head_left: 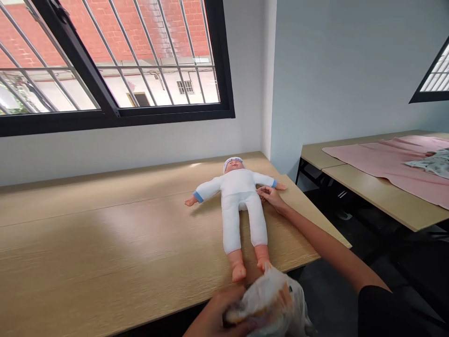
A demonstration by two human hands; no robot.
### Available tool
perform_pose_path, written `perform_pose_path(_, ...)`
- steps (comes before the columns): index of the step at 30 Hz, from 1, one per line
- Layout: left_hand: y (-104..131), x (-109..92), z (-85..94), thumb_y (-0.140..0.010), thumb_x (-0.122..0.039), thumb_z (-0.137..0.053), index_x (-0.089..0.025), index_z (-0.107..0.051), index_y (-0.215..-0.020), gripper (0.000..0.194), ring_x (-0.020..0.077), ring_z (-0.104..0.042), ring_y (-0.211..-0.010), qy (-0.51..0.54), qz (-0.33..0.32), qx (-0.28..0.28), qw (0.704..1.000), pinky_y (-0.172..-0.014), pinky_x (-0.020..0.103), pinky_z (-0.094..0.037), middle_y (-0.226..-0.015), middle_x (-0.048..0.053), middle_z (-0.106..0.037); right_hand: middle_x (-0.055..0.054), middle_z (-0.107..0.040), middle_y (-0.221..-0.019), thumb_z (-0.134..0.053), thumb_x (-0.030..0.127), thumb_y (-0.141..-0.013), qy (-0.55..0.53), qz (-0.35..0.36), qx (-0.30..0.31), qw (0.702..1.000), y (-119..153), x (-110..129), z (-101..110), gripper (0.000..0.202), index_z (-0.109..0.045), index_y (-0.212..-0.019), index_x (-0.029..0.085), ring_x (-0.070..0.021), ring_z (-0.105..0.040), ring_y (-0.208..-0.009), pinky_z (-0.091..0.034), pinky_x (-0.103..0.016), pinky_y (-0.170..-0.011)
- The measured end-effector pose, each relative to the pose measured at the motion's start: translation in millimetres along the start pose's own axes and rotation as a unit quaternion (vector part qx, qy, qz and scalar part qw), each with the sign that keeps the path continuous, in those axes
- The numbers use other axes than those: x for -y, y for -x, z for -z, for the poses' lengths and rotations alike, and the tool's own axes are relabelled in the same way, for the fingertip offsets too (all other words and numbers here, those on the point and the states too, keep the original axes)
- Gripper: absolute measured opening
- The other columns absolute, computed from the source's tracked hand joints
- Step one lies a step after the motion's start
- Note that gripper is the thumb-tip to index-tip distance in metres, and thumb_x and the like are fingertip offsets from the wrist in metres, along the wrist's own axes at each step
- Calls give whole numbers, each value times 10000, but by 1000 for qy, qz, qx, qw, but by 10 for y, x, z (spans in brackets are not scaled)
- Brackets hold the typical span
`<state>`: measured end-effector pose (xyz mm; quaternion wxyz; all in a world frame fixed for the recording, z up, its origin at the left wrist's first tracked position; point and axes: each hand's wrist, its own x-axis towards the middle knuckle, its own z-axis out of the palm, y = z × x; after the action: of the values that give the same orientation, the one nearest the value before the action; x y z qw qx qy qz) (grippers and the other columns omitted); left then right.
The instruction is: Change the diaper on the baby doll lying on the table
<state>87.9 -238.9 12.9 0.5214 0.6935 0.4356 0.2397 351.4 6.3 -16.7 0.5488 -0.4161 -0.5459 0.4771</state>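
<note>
A baby doll in a white suit with blue cuffs and a printed white cap lies on its back on the wooden table. Its arms are spread and its bare feet point toward me. My right hand touches the side of the doll's hip, its thumb and fingers pinched together there; what lies between them, if anything, is too small to tell. At the near edge my left hand, blurred, grips a crumpled whitish plastic bag. Something orange-brown shows through the bag, but its contents are unclear.
A barred window is above the table's far edge, against a white wall. To the right, across a dark gap, another table bears a pink cloth and a patterned cloth. The near table's right edge ends close to my right forearm.
</note>
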Motion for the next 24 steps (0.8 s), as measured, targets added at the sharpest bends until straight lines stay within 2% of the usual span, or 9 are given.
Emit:
perform_pose_path(3, -130, -134, 133, -772, -456, -740, -224, -618, -1249, 545, 284, -635, -1045, 74, 10, -56, 996, -887, 366, -533, -1150, 88, -686, -16, -637, -734, -742, 443, -715, -10, 1, 4, 1000, -17, -55, 3, 311, -661, -806, 157, -121, -504, -633, -409, -263, -605)
perform_pose_path(6, -293, -340, 254, -751, -479, -751, -175, -652, -1083, 461, 226, -663, -887, 159, 8, -105, 982, -729, 275, -546, -977, 70, -718, 2, -616, -720, -730, 460, -715, -12, 0, 4, 1000, -35, -90, 11, 324, -640, -800, 160, -116, -498, -624, -407, -262, -613)
perform_pose_path(9, -441, -474, 351, -742, -451, -767, -155, -643, -955, 385, 180, -651, -798, 188, 15, -139, 972, -667, 230, -523, -883, 51, -714, 8, -608, -706, -711, 482, -718, -5, -5, 0, 1000, -39, -125, 9, 335, -623, -793, 167, -121, -501, -612, -408, -269, -608)
perform_pose_path(11, -522, -465, 387, -739, -440, -770, -146, -642, -909, 363, 155, -635, -743, 197, 14, -156, 968, -634, 210, -504, -828, 42, -706, 7, -604, -699, -694, 490, -725, 4, -5, 0, 1000, -36, -142, 2, 333, -611, -785, 173, -124, -503, -607, -409, -273, -606)
perform_pose_path(14, -620, -322, 388, -715, -438, -788, -138, -650, -860, 360, 133, -614, -691, 219, 11, -176, 960, -607, 194, -488, -767, 28, -691, -8, -615, -717, -680, 501, -730, 24, 2, -11, 1000, -23, -89, -20, 336, -602, -792, 180, -140, -521, -636, -421, -281, -624)
perform_pose_path(16, -669, -189, 372, -685, -447, -807, -142, -653, -857, 382, 131, -615, -678, 254, 12, -189, 948, -604, 198, -494, -767, 24, -693, -26, -637, -770, -681, 494, -736, 54, 35, -22, 998, 13, 43, -57, 332, -611, -816, 179, -159, -548, -701, -438, -294, -675)
perform_pose_path(19, -713, -30, 356, -639, -461, -835, -150, -647, -832, 412, 131, -615, -646, 302, 6, -193, 933, -578, 201, -494, -750, 23, -694, -44, -651, -859, -652, 467, -802, 132, 130, -13, 983, 200, 382, -175, 294, -638, -841, 176, -177, -566, -791, -442, -319, -756)
perform_pose_path(22, -712, 14, 355, -626, -461, -845, -150, -647, -802, 408, 127, -610, -630, 317, -1, -191, 929, -570, 194, -490, -711, 18, -684, -32, -653, -831, -615, 408, -881, 193, 234, 58, 951, 595, 734, -349, 235, -639, -799, 189, -177, -585, -814, -442, -323, -776)
perform_pose_path(24, -696, -9, 353, -626, -451, -847, -147, -660, -811, 402, 130, -615, -657, 317, 4, -192, 929, -599, 196, -501, -719, 19, -687, -18, -654, -823, -628, 359, -896, 223, 272, 106, 930, 913, 889, -458, 178, -648, -822, 199, -164, -604, -805, -452, -322, -796)
